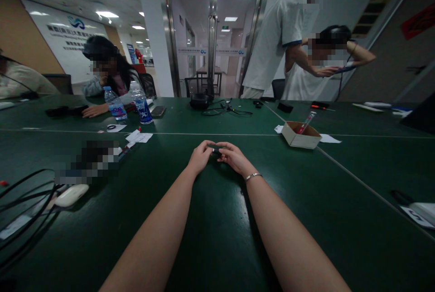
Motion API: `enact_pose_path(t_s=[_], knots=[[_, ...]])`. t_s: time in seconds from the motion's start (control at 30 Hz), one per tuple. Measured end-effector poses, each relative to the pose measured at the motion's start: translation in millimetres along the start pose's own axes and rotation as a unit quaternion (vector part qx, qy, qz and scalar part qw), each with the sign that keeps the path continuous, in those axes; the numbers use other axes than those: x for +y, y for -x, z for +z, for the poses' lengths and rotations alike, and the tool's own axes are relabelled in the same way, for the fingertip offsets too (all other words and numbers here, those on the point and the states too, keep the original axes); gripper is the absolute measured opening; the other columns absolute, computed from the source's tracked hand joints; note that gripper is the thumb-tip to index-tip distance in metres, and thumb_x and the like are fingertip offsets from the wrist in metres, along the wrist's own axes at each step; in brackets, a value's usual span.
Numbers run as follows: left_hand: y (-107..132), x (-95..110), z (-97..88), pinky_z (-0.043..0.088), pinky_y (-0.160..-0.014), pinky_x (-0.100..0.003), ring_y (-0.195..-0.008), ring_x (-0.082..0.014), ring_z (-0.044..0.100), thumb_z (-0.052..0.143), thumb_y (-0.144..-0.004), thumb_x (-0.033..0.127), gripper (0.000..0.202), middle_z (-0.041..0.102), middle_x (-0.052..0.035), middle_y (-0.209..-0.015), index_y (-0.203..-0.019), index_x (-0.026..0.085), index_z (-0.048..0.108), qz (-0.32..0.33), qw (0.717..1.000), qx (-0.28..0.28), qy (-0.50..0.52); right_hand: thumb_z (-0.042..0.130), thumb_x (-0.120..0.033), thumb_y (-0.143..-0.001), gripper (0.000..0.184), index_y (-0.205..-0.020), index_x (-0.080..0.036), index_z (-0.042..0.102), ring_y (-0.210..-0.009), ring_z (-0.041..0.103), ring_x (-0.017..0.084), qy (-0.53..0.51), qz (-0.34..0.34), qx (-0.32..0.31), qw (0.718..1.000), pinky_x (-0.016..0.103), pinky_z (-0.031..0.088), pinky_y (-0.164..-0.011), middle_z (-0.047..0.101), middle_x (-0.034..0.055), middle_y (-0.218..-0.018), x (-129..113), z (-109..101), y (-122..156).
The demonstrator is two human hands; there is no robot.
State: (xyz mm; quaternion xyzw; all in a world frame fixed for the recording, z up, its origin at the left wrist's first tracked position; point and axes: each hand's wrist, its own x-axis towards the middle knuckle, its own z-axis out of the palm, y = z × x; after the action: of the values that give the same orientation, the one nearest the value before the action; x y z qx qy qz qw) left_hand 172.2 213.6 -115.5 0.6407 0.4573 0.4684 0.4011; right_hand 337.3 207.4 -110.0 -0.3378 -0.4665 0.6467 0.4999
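Note:
Out over the dark green table [217,237], my left hand [200,157] and my right hand [235,158] meet, their index fingertips almost touching. Between them is a small dark object [216,151] with a shiny metal end at its left side; it is too small to name. The fingers of my left hand pinch the metal end. My right thumb and fingers close on the dark end, partly covering it. A silver bracelet [253,176] circles my right wrist.
A cardboard box [301,140] holding a red-and-clear tube stands ahead on the right. Two bottles, one a blue-labelled bottle [142,106], stand at the left, near white papers [138,137]. Black cables [30,192] and a white mouse-like thing [72,195] lie nearer left. Several people are across the table.

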Motion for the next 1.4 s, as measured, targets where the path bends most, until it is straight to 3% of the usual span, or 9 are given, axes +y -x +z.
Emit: enact_pose_path(t_s=[0.2,0.37,0.53,0.73,0.93,1.13,1.4], knots=[[0.6,1.8,0.7,0.038,-0.056,-0.022,-0.060,-0.0120,0.050,0.048,-0.083,0.031,0.026,0.055,0.0007,-0.067,-0.101,0.018,0.063,-0.005,1.000,-0.005,0.003,0.070,-0.013,-0.072,0.025,-0.096,-0.017,0.066,-0.052,0.052,0.008,-0.005,-0.003,-0.005,1.000,0.026,0.057,-0.059,0.063,0.0006,-0.076,2.6,-1.3,-2.5],[-0.5,0.7,0.0,0.040,-0.059,-0.022,-0.063,-0.0116,0.051,0.053,-0.079,0.025,0.025,0.059,-0.0005,-0.077,-0.101,0.018,0.063,0.006,1.000,-0.001,0.006,0.070,-0.013,-0.071,0.024,-0.095,-0.017,0.067,-0.059,0.056,0.010,-0.006,-0.004,0.000,1.000,0.026,0.057,-0.059,0.063,0.0014,-0.078,3.4,-1.9,-3.1],[-0.6,0.3,0.8,0.038,-0.054,-0.022,-0.058,-0.0118,0.050,0.048,-0.084,0.033,0.026,0.053,0.0013,-0.064,-0.099,0.018,0.062,-0.005,1.000,-0.012,0.017,0.070,-0.013,-0.072,0.023,-0.095,-0.018,0.066,-0.057,0.055,0.009,-0.001,-0.001,-0.008,1.000,0.026,0.057,-0.060,0.064,0.0012,-0.078,2.9,-2.3,-3.2],[-1.5,-0.4,0.8,0.040,-0.056,-0.021,-0.064,-0.0112,0.052,0.050,-0.080,0.025,0.025,0.060,-0.0015,-0.081,-0.100,0.019,0.064,-0.017,1.000,0.007,0.003,0.069,-0.013,-0.073,0.023,-0.096,-0.018,0.066,-0.054,0.053,0.008,0.002,0.003,-0.002,1.000,0.027,0.057,-0.061,0.062,0.0002,-0.075,1.0,-1.8,-2.0],[-1.7,-2.5,-0.1,0.041,-0.056,-0.020,-0.065,-0.0119,0.053,0.051,-0.084,0.036,0.026,0.059,-0.0016,-0.077,-0.099,0.019,0.063,-0.017,1.000,0.001,0.021,0.071,-0.013,-0.073,0.023,-0.095,-0.017,0.066,-0.051,0.051,0.008,-0.001,0.008,0.004,1.000,0.027,0.058,-0.061,0.059,-0.0021,-0.066,0.6,-0.9,-2.1],[-1.6,-1.3,-0.1,0.043,-0.056,-0.020,-0.065,-0.0114,0.053,0.052,-0.080,0.025,0.025,0.060,-0.0029,-0.084,-0.102,0.019,0.063,-0.010,1.000,0.006,0.026,0.075,-0.017,-0.071,0.026,-0.095,-0.017,0.066,-0.051,0.050,0.007,-0.003,0.000,-0.003,1.000,0.026,0.058,-0.062,0.057,-0.0035,-0.065,1.3,-2.0,-2.4],[-1.3,-0.8,0.7,0.040,-0.051,-0.019,-0.058,-0.0102,0.051,0.053,-0.083,0.035,0.025,0.057,-0.0008,-0.070,-0.097,0.017,0.064,-0.004,1.000,0.010,0.029,0.072,-0.015,-0.071,0.025,-0.095,-0.017,0.066,-0.048,0.048,0.007,-0.006,0.002,0.001,1.000,0.026,0.057,-0.061,0.056,-0.0040,-0.061,1.4,-1.4,-1.9]])
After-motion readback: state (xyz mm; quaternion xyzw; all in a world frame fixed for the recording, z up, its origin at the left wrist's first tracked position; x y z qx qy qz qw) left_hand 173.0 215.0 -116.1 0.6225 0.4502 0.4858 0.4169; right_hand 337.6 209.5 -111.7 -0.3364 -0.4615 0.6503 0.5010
